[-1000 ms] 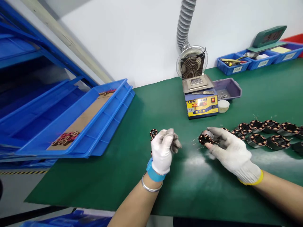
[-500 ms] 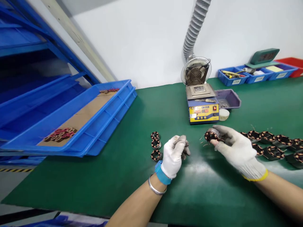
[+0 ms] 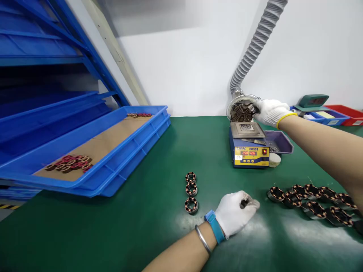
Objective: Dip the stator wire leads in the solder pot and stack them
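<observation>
My left hand (image 3: 236,213), in a white glove with greyed fingertips, hovers low over the green table. Its fingers are curled together, and anything inside them is hidden. My right hand (image 3: 269,111), gloved too, reaches to the back and grips the right edge of the round-grilled fan (image 3: 242,112). Below that fan stands a blue and yellow solder pot (image 3: 251,155) with red digits and a metal top. A wound motor stator (image 3: 275,194) sits at the left end of several more stators (image 3: 314,209). Three smaller-looking stators (image 3: 191,189) form a column left of my left hand.
A blue tray (image 3: 113,170) with red and brown ring parts stands left. A grey duct hose (image 3: 258,41) rises behind the fan. Right of the pot are a purple bin (image 3: 286,143) and a white round piece (image 3: 274,160). Blue bins (image 3: 333,121) and a red bin (image 3: 356,121) stand farther back.
My right hand has let go of the stator, which now stands beside the row, and has moved up to the fan. My left hand has shifted right and stays closed. The view has shifted.
</observation>
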`<state>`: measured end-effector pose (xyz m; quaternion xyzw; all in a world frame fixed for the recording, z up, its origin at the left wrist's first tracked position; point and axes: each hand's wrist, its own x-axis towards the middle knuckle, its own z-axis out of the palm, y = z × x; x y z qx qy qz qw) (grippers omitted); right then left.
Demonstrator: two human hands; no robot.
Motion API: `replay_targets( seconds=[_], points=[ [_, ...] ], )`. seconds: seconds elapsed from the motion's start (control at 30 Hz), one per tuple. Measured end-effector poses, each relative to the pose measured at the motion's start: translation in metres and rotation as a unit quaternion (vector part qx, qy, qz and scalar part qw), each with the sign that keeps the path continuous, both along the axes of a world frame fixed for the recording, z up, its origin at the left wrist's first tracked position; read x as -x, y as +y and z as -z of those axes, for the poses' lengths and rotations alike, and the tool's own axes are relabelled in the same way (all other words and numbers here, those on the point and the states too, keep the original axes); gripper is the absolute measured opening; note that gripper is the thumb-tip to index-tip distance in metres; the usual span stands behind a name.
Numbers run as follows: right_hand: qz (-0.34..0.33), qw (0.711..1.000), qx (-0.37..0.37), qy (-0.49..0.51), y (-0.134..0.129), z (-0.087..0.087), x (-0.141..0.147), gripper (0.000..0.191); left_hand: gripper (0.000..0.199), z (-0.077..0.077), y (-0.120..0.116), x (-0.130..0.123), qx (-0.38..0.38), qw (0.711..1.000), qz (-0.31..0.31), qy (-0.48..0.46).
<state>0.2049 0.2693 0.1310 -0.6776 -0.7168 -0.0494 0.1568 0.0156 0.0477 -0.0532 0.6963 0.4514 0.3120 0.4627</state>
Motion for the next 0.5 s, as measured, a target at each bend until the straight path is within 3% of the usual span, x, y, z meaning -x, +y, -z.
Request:
replay_targets(
  seconds=[0.2,0.4,0.5],
  points=[
    [-0.016,0.997,0.002,-0.070,0.020,0.014,0.016,0.059,0.021,0.002,0.002,0.001,0.024,1.000,0.010,0.001],
    [-0.034,0.995,0.017,-0.093,0.023,0.029,0.015,0.062,0.022,0.000,0.002,0.002,0.019,1.000,0.010,0.008],
    [-0.020,0.995,0.035,-0.096,0.029,0.031,0.014,0.052,0.024,-0.003,0.002,0.002,0.020,0.999,0.013,0.022]
  ],
)
